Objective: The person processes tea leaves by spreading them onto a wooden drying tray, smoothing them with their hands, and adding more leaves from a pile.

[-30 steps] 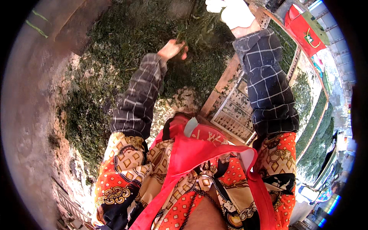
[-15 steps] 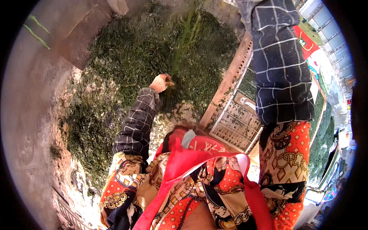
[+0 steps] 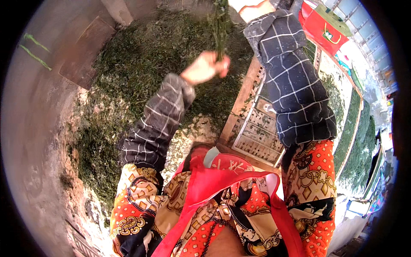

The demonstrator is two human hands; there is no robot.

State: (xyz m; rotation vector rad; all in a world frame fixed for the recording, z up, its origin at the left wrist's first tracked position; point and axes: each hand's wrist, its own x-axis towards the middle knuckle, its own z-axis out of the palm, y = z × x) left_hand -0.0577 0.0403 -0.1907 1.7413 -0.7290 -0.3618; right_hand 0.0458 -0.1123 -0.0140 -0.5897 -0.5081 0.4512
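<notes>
My left hand [image 3: 206, 67] is closed around the lower end of a bundle of long green plant strands [image 3: 220, 30]. The bundle rises from the fist to the top edge. Below and behind it spreads a wide heap of dark green shredded plant matter [image 3: 145, 60]. My right arm reaches up past the heap's right side. At the top edge my right hand [image 3: 255, 10] is bright and partly cut off, so its fingers cannot be made out.
A slatted wooden frame [image 3: 257, 141] with a white inner rim lies right of the heap. Beyond my right sleeve stand a red bag [image 3: 323, 32] and more green matter [image 3: 359, 145]. A brown board [image 3: 87, 51] leans at the grey wall on the left.
My left hand has risen from the heap and moved right with the strands, which look thicker and upright now. The right arm has swung left, bringing part of its hand into view.
</notes>
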